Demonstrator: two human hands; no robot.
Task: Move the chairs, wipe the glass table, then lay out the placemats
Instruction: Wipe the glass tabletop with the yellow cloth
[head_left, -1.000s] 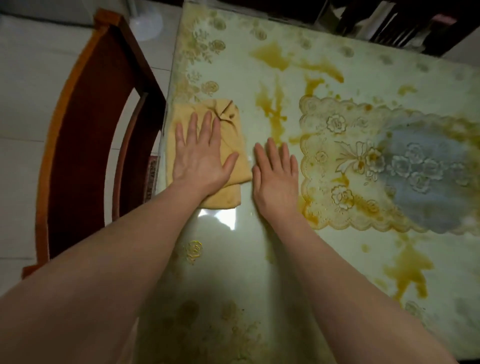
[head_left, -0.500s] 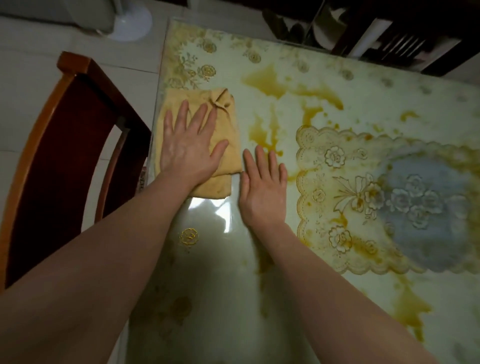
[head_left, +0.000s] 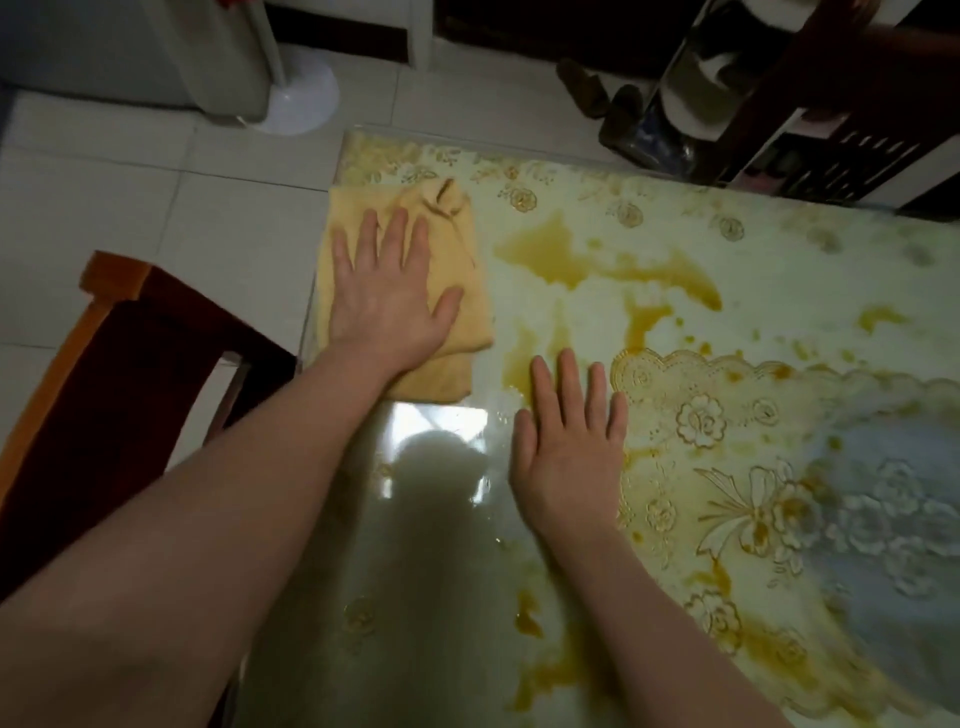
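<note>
The glass table has a pale flowered cloth under its top, with yellow-brown blotches. A folded yellow cloth lies at the table's far left corner. My left hand presses flat on it with fingers spread. Nearer to me and to the right, my right hand rests flat on the bare glass, fingers apart, holding nothing. A lace placemat with a blue floral middle lies to the right of that hand. A dark wooden chair stands left of the table, its back close to the table's edge.
A white fan base stands on the tiled floor beyond the table's corner. Dark shoes and a dark wooden shelf sit past the far edge. A window glare reflects on the glass between my arms.
My left hand has slid the yellow cloth away from me along the left edge to the far corner. My right hand stayed flat on the glass. The view tilted up, showing more floor.
</note>
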